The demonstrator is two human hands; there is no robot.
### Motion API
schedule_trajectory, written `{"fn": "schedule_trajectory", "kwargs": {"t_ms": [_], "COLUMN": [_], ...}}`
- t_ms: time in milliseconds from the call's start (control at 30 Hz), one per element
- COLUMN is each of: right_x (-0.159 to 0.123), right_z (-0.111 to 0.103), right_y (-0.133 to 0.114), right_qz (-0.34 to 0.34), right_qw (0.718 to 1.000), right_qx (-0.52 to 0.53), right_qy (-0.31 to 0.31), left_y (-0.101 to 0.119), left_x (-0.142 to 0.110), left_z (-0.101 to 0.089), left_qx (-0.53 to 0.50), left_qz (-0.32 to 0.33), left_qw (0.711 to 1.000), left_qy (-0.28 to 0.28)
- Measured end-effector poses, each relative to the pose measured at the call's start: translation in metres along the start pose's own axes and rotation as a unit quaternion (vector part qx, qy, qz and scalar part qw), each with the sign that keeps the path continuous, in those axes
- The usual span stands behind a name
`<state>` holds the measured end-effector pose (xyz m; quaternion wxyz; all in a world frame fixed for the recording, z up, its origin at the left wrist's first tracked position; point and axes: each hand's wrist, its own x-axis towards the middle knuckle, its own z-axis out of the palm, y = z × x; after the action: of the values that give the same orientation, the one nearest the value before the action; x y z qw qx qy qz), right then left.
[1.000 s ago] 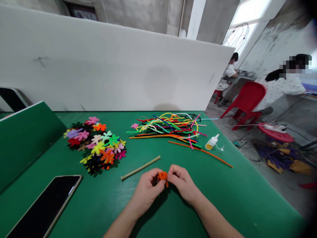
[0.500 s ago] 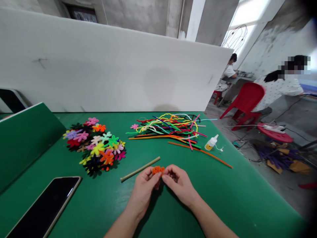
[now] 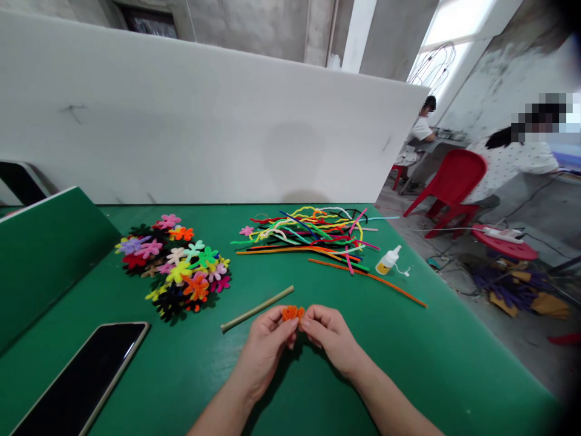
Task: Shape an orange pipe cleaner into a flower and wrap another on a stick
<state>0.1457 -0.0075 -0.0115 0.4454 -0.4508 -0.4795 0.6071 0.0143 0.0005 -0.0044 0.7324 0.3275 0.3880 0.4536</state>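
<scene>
Between my two hands is a small orange pipe-cleaner flower (image 3: pixel 293 312), its fuzzy loops showing above the fingertips. My left hand (image 3: pixel 271 339) pinches it from the left with thumb and fingers. From the other side, my right hand (image 3: pixel 330 338) is closed on its right edge, thumb against the forefinger. Part of the flower is hidden by the fingers. Just beyond my left hand, a thin pale green stick (image 3: pixel 257 309) lies slanted on the green table (image 3: pixel 299 399).
Fuzzy flowers of many colours (image 3: pixel 181 269) are heaped at the left, behind a phone (image 3: pixel 86 375). Loose pipe cleaners (image 3: pixel 304 233) spread across the back, near a small glue bottle (image 3: pixel 388 260). A white partition (image 3: pixel 204 121) stands behind. Two people sit at the right, near a red chair (image 3: pixel 456 181).
The orange flower has shifted slightly to the right in my fingers, and more of its loops show. My right fingers now sit closer against its right edge.
</scene>
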Motion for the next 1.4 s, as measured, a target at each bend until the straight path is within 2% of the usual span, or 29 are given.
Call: {"fn": "schedule_trajectory", "kwargs": {"t_ms": [100, 200, 367, 533, 800, 1000, 1267, 1400], "right_x": [0.0010, 0.0028, 0.0045, 0.0031, 0.0030, 0.0044, 0.0044, 0.0039], "right_z": [-0.0013, -0.0024, -0.0036, -0.0010, -0.0021, -0.0027, -0.0026, -0.0016], "right_y": [0.0011, 0.0038, 0.0048, 0.0003, 0.0063, 0.0048, 0.0038, 0.0027], "right_qz": [0.071, 0.099, 0.038, -0.010, 0.048, 0.031, -0.017, -0.036], "right_qw": [0.989, 0.982, 0.998, 1.000, 0.994, 0.993, 0.998, 0.998], "right_qx": [0.115, 0.146, 0.048, -0.011, 0.094, 0.113, 0.055, 0.041], "right_qy": [-0.056, -0.061, 0.005, 0.018, -0.015, -0.002, 0.035, 0.024], "left_y": [0.0003, -0.0006, -0.0014, -0.0020, -0.0030, -0.0025, -0.0016, -0.0042], "left_x": [0.0003, 0.0021, 0.0060, 0.0068, 0.0048, 0.0052, 0.0031, 0.0035], "left_z": [-0.0004, -0.0009, -0.0019, -0.0025, -0.0049, -0.0055, -0.0044, -0.0054], "left_qx": [-0.018, -0.036, -0.035, -0.039, -0.039, -0.039, -0.015, 0.008], "left_qz": [-0.018, -0.027, -0.012, -0.006, -0.015, -0.034, -0.060, -0.056], "left_qw": [0.999, 0.999, 0.999, 0.999, 0.999, 0.998, 0.996, 0.997], "left_qy": [-0.030, -0.021, 0.021, 0.025, -0.023, -0.036, -0.059, -0.059]}}
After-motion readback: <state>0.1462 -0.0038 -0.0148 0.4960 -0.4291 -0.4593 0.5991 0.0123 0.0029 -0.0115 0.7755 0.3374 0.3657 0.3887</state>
